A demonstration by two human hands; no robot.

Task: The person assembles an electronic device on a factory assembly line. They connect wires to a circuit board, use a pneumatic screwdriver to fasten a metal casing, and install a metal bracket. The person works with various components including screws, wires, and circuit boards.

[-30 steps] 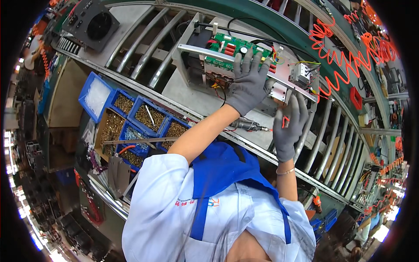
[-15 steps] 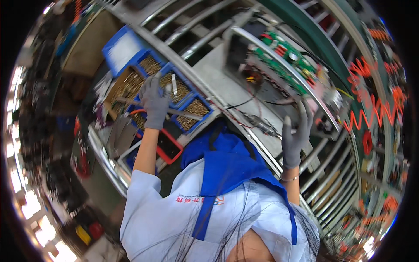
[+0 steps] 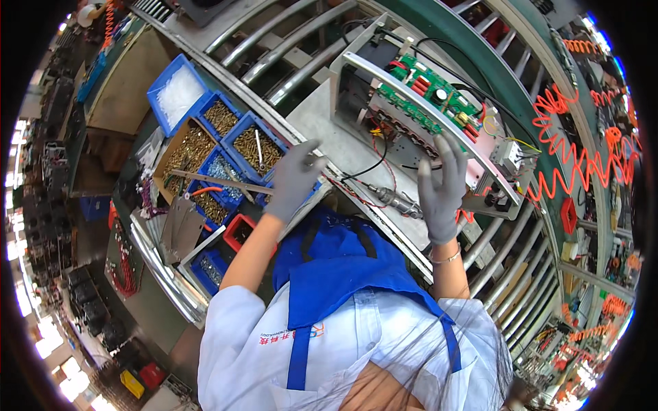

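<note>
My left hand [image 3: 295, 179], in a grey glove, is off the bins, beside the near edge of the bench. Its fingers curl toward the thumb; anything between them is too small to make out. My right hand [image 3: 442, 188], also gloved, has thumb and fingers apart at the near side of an open metal chassis [image 3: 428, 92]. Its fingertips overlap the light panel edge; whether they touch it, I cannot tell. Inside the chassis is a green circuit board [image 3: 418, 82] with wires below. A slim powered screwdriver [image 3: 397, 201] lies between my hands.
On my left stand blue bins of brass-coloured screws [image 3: 259, 147], a bin of silver screws [image 3: 223, 171] and one with white contents [image 3: 179, 94]. A long metal strip [image 3: 219, 179] lies across them. Metal rollers [image 3: 295, 61] flank the bench; orange coiled hoses [image 3: 555, 175] hang right.
My left hand has left the screw bins and moved right, toward the bench edge. My right hand has shifted slightly left, its fingers remaining apart. The whole view has shifted a little.
</note>
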